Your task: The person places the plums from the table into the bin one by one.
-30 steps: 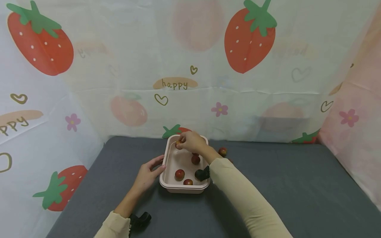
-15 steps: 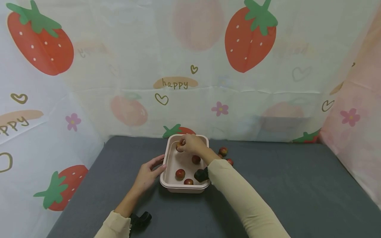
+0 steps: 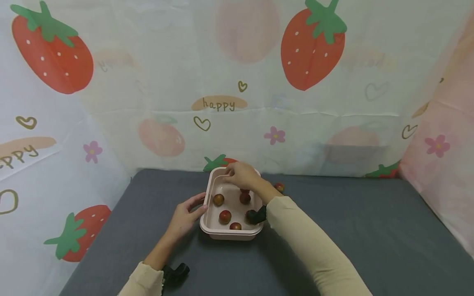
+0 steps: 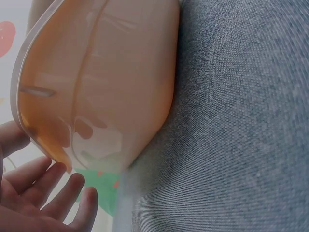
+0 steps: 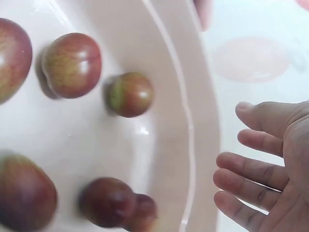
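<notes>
A pale pink tray [image 3: 231, 232] on the dark table holds several small red-green fruits, one [image 3: 219, 200] near its left wall and another [image 3: 225, 217] below that. My left hand [image 3: 185, 218] touches the tray's left rim; in the left wrist view its fingers [image 4: 58, 193] lie spread along the rim. Over the tray's far part is my right hand [image 3: 242, 176], and in the right wrist view this hand [image 5: 270, 164] has its fingers apart with nothing between them. A small fruit [image 5: 131, 94] lies inside the tray, beside larger ones.
On the dark grey cloth [image 3: 333, 222], a fruit [image 3: 279, 188] lies to the right of the tray, partly near my right forearm. A strawberry-print curtain [image 3: 229, 135] stands behind the table's far edge. Black wrist devices show at both cuffs.
My right hand has let go of a fruit, which now lies farther toward the near side by the tray's left wall. The right hand has risen slightly. The left hand has stayed in place.
</notes>
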`<state>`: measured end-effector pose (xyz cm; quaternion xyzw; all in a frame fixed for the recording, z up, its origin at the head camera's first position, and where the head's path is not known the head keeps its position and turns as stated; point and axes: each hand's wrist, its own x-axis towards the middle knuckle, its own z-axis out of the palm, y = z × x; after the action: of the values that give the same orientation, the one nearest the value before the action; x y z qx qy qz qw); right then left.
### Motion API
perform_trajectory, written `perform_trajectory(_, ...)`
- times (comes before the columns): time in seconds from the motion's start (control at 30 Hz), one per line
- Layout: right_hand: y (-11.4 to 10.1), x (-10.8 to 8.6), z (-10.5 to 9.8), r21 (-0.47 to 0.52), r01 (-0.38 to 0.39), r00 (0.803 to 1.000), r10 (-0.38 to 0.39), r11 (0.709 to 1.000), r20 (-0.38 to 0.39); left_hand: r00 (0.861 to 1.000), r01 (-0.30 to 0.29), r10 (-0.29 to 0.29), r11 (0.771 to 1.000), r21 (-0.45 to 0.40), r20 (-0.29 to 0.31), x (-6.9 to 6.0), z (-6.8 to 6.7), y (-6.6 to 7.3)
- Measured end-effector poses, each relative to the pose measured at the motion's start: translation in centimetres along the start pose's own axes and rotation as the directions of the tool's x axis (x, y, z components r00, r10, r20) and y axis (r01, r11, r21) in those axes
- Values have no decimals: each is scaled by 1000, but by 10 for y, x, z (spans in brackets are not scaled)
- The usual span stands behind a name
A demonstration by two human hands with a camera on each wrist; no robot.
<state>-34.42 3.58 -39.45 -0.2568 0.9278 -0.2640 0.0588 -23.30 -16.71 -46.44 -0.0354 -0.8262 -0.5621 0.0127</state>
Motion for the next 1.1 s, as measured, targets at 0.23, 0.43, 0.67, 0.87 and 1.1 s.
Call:
perform_trajectory(0.23, 4, -22, -28, 11, 44, 998, -44, 999, -46, 1000, 17, -17, 1000, 5, -13, -2, 1, 2)
perform_trajectory(0.43, 16, -46, -48, -1, 82, 993, -82, 997, -86, 1000, 19, -19, 1000, 5, -17, -2, 1, 2)
perform_trajectory(0.67, 38, -73, -56, 43, 94, 987, -88, 995, -132, 1000, 21, -21, 1000, 5, -14, -2, 2, 2)
perform_trajectory(0.87, 60, -92, -52, 88, 68, 987, -54, 994, -153, 999, 30, -30, 1000, -1, -11, -3, 3, 3)
perform_trajectory(1.1, 86, -107, -44, 69, 30, 986, -18, 997, -165, 1000, 22, -22, 1000, 2, -12, -3, 2, 3)
